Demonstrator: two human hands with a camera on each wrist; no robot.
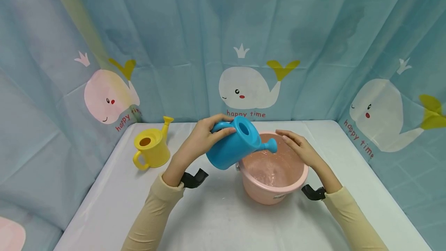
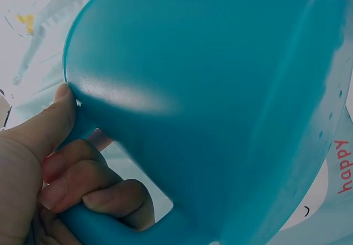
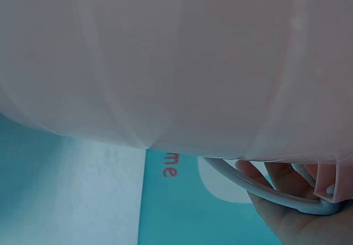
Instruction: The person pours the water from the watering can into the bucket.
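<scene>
My left hand point(image 1: 200, 136) was closed around the handle of the blue watering can point(image 1: 233, 144); the left wrist view showed my fingers point(image 2: 83, 187) curled through the handle loop and my thumb pressed against the can's wall just above them. The grip sat at the rear of the can, so the body hung forward of my knuckles and the spout point(image 1: 269, 146) pointed away and down, past the near rim of the pink bucket point(image 1: 273, 193). The spout tip lay over the bucket's inside, above the wet bottom. I could not make out a stream in the pictures.

My right hand point(image 1: 299, 146) lay flat on the far-right rim of the bucket, fingers straight and gripping nothing from above. In the right wrist view the fingers point(image 3: 278, 179) showed under the rim beside the grey wire handle point(image 3: 259, 187); whether they touched it I could not tell.

In my judgement the pour was best served by holding the spout tip inside the rim line, tilting slowly from the wrist, and keeping the right hand pressing down so the bucket did not slide on the white table point(image 1: 223, 220).

Further out from my left grip, well apart on the table, a yellow watering can point(image 1: 151, 148) stood upright. Beyond it hung the blue whale curtain point(image 1: 244, 30).
</scene>
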